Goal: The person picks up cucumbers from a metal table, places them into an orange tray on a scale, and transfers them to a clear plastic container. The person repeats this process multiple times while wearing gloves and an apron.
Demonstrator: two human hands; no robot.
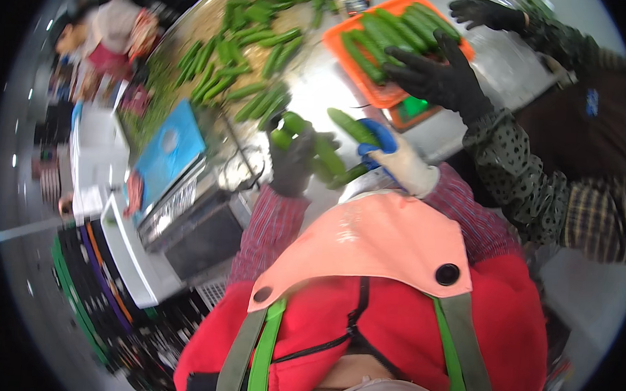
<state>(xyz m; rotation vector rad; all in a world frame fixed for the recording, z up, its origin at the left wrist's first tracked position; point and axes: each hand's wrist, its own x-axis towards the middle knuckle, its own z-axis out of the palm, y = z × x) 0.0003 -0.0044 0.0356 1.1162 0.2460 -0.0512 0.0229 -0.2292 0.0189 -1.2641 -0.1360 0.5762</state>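
My left hand [292,160], in a dark grey glove and blurred, is closed around small cucumbers [294,122] whose ends show past its fingers. Another blurred green cucumber [329,158] lies between my two hands; whether the left one grips it too is unclear. In a blue-and-white coated glove, my right hand [402,157] grips a single cucumber [347,124] that points toward the table's far side. Just beyond stands an orange plastic basket [346,75] holding several cucumbers in a row.
A co-worker's black-gloved hand [436,77] touches the basket's cucumbers; their other hand [487,14] is beyond it. Beneath the basket sits a scale with a lit green display [414,108]. Loose cucumbers [230,53] cover the table's far left, near a blue panel [170,143] and white box [134,255].
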